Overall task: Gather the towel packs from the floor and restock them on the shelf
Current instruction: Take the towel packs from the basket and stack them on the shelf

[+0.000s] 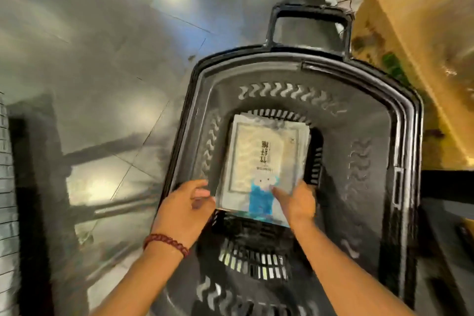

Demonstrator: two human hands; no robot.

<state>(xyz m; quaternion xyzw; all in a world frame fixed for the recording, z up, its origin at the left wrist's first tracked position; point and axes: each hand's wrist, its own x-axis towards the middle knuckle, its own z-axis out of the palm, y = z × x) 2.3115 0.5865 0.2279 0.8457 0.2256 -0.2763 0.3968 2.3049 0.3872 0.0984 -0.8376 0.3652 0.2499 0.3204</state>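
Grey, glossy floor tiles point(107, 64) are filling the left and upper left of the frame, and a brown cardboard box point(420, 54) is sitting at the upper right. Between them, taking up the centre and lower right, a black plastic basket point(364, 136) is standing open with its handle point(309, 15) pointing to the top of the frame.

Inside the basket, at centre frame, a towel pack point(266, 161) in clear wrap is lying flat, face up. Its long axis is running from the lower centre toward the top of the frame, roughly in line with the basket's length; the blue figure printed on it is sitting at the near, lower end and the dark lettering above that.

The left hand point(187, 205) is pinching the pack's lower left corner, thumb on top. The right hand point(297, 202) is pressing on the lower right corner, fingers spread over the wrap. Both are clamped on the same near short edge, about equally close, so the pack is extending away from them.

Judging by this, the pack is either being laid in or lifted out; the blur is leaving that unclear. No shelf is plainly showing.
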